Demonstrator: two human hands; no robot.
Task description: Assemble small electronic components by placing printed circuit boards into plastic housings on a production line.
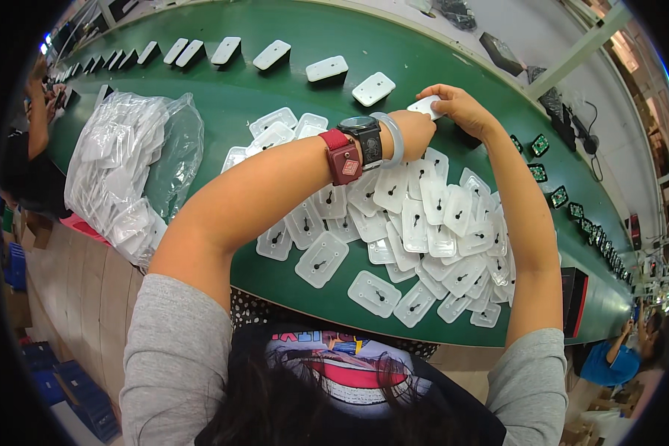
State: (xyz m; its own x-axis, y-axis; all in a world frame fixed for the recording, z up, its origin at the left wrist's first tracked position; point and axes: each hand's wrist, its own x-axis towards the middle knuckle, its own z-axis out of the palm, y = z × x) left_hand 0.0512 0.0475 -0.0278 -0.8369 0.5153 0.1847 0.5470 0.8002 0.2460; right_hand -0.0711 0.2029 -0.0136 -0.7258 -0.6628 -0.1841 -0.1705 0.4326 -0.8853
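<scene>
A white plastic cover (426,106) with rounded corners is between my two hands, beyond a pile of parts. My right hand (459,110) grips its far right edge between thumb and fingers. My left hand (416,131) curls against its near side, with most fingertips hidden. Below my right hand a black housing (464,138) shows in part. Close under my forearms lie many translucent white plastic covers (322,260), several with a small black piece in the middle. My left wrist wears a red band, a black watch and a pale bangle.
White-topped black boxes (327,69) stand in a curved row along the far side of the green table (230,123). A clear bag of white covers (119,167) lies at left. Black housings with green circuit boards (557,197) line the right. Other people sit at both far ends.
</scene>
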